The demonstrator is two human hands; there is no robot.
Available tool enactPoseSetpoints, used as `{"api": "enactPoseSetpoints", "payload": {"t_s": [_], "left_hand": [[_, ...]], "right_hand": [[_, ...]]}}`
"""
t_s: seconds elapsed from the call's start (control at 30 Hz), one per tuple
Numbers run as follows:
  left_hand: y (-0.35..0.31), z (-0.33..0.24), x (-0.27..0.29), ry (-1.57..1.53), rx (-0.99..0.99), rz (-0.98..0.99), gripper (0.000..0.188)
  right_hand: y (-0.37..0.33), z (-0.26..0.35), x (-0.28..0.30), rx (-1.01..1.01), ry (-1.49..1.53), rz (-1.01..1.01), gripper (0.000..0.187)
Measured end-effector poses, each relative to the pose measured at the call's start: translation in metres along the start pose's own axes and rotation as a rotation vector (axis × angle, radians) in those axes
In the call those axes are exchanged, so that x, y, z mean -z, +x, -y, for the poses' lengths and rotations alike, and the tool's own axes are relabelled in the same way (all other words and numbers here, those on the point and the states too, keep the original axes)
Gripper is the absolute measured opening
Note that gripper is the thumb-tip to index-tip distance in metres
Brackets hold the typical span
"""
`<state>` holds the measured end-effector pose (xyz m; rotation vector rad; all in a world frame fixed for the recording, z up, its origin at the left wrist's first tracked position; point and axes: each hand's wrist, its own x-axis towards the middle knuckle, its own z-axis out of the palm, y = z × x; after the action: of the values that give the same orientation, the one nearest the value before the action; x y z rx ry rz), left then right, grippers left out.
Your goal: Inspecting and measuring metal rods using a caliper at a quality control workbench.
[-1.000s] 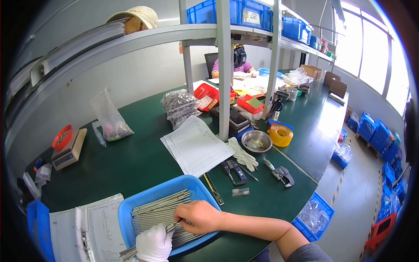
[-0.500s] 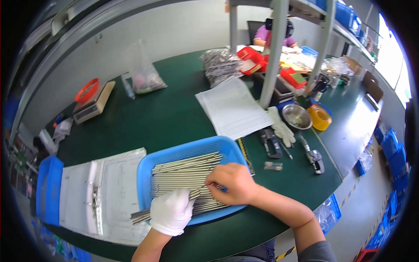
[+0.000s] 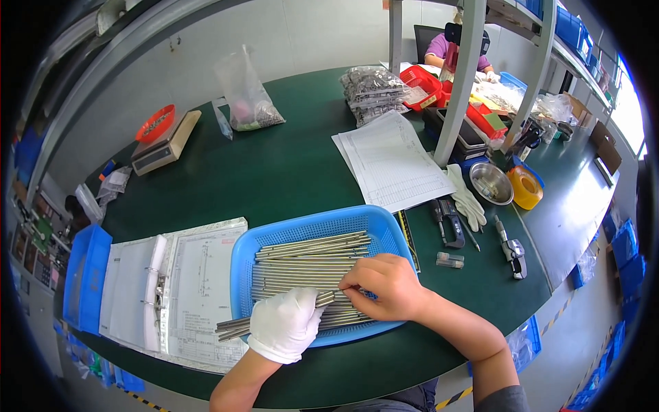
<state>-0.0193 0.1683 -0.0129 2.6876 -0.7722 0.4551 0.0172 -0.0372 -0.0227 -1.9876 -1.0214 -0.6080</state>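
Observation:
My left hand (image 3: 285, 325), in a white glove, is closed around a bundle of thin metal rods (image 3: 233, 328). The bundle lies slantwise over the near left rim of a blue plastic basket (image 3: 244, 275), its short ends showing past the fingers. Many more metal rods (image 3: 302, 266) lie side by side in the basket. My right hand (image 3: 384, 288) is bare and reaches over the basket's right side. Its thumb and fingertips are pinched together close to the bundle's right end; what sits between them is too small to make out.
An open ring binder (image 3: 199, 295) and a blue bin (image 3: 88, 278) are left of the basket. Papers (image 3: 395, 161), a white glove (image 3: 465, 199), a metal bowl (image 3: 491, 184) and micrometers (image 3: 511, 250) lie right. Farther back are a scale (image 3: 166, 144), plastic bags (image 3: 250, 103) and a co-worker (image 3: 439, 48).
The view has swung slightly left, so the whole scene sits farther right in the picture. Both hands keep nearly the same places over the basket, and the left still grips the rods.

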Motion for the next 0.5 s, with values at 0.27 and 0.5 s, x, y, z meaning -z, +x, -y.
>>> {"api": "enactPoseSetpoints", "payload": {"t_s": [0.27, 0.5], "left_hand": [[0.0003, -0.0007, -0.0013, 0.024, 0.002, 0.007, 0.021], [0.002, -0.0011, 0.0008, 0.056, 0.0, -0.024, 0.018]], "right_hand": [[-0.0015, -0.0023, 0.0032, -0.005, -0.012, 0.048, 0.008], [0.0007, -0.0005, 0.0038, 0.002, -0.031, 0.054, 0.008]]}}
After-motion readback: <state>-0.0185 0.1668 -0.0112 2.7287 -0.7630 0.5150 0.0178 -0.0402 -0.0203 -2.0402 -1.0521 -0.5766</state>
